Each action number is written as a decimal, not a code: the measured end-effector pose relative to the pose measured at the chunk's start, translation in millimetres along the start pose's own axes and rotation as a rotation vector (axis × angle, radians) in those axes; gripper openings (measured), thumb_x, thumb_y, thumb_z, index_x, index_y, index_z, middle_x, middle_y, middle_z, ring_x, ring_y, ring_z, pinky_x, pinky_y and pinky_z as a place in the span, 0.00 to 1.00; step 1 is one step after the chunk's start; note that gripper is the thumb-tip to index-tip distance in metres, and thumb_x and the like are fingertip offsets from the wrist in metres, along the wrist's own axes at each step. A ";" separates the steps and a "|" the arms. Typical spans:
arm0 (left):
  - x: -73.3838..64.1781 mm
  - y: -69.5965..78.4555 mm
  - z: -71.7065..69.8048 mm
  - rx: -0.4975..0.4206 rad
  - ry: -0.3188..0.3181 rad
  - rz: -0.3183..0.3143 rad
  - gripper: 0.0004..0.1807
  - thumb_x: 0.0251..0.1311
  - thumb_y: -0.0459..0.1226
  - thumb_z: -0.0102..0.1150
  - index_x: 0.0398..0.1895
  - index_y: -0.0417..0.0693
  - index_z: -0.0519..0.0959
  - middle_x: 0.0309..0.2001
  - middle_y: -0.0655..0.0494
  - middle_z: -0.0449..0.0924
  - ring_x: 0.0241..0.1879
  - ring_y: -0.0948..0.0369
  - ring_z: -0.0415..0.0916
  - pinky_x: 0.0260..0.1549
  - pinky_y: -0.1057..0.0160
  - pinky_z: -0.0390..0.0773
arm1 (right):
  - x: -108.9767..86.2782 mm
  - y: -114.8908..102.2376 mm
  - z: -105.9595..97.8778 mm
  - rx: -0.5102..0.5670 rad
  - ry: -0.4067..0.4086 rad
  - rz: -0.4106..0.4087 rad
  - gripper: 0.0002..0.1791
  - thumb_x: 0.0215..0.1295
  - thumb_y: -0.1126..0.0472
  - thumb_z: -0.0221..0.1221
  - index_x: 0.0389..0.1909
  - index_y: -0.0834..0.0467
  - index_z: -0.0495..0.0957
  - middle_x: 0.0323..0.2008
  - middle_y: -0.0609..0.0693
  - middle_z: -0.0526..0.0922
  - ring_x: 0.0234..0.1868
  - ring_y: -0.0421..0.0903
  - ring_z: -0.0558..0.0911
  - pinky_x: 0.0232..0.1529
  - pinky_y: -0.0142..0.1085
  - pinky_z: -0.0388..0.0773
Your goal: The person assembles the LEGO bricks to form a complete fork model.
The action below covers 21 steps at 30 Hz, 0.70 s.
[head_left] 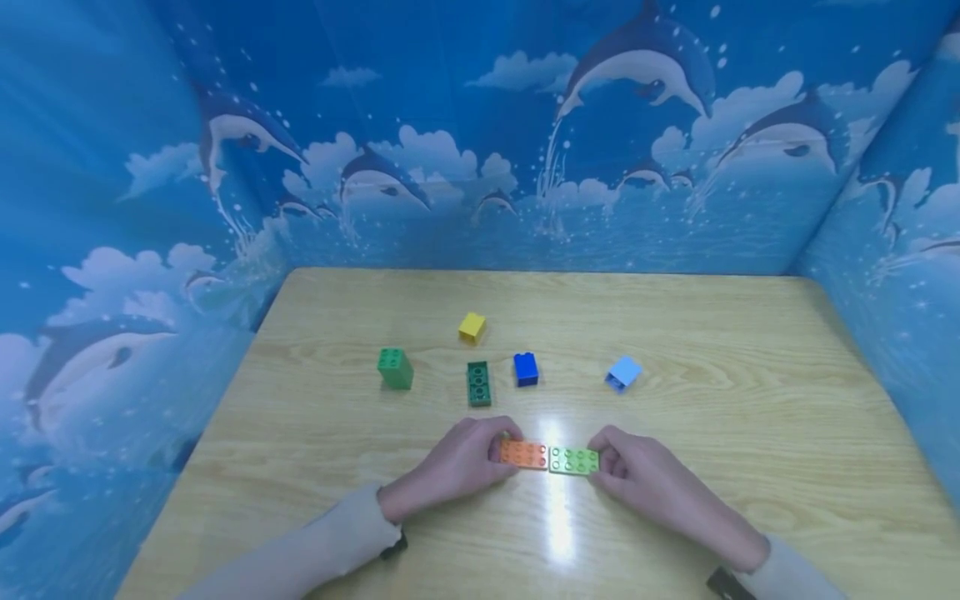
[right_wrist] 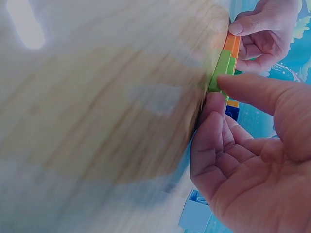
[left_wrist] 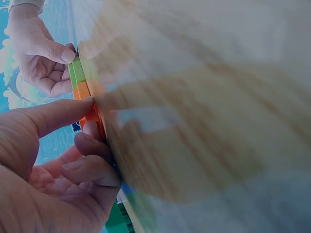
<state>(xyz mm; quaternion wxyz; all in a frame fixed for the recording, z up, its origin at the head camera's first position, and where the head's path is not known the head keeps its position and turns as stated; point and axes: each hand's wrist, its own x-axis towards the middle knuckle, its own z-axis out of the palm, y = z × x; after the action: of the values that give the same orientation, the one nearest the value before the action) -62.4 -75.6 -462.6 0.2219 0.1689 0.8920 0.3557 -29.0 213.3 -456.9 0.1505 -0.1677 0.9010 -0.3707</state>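
An orange toy brick (head_left: 523, 454) and a lime green toy brick (head_left: 573, 461) lie end to end on the table near its front, studs up. In the head view a thin line parts their short ends; whether they touch I cannot tell. My left hand (head_left: 477, 452) pinches the orange brick at its left end between thumb and fingers. At the other side, my right hand (head_left: 637, 468) pinches the lime brick by its right end. Both wrist views show the bricks low against the tabletop, with fingertips partly covering their outer ends.
Beyond the hands on the wooden table (head_left: 712, 333) are a tall green block (head_left: 396, 369), a dark green brick (head_left: 478, 384) with its hollow side showing, a yellow brick (head_left: 472, 327), a blue brick (head_left: 526, 369) and a light blue brick (head_left: 623, 374). Dolphin-print curtains (head_left: 450, 100) surround it.
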 end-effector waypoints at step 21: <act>0.1 -0.1 -1.2 0.010 -0.021 0.006 0.22 0.61 0.33 0.79 0.58 0.50 0.85 0.27 0.63 0.78 0.23 0.64 0.75 0.24 0.66 0.76 | 2.4 1.5 -0.3 0.025 -0.015 -0.004 0.18 0.68 0.64 0.72 0.55 0.64 0.82 0.32 0.39 0.80 0.32 0.36 0.79 0.34 0.33 0.83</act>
<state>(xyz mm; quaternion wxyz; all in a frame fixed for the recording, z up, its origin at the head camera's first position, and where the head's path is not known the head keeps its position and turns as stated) -63.1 -76.3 -462.0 0.2293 0.1764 0.8910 0.3499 -31.6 213.5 -458.1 0.1588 -0.1704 0.8947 -0.3811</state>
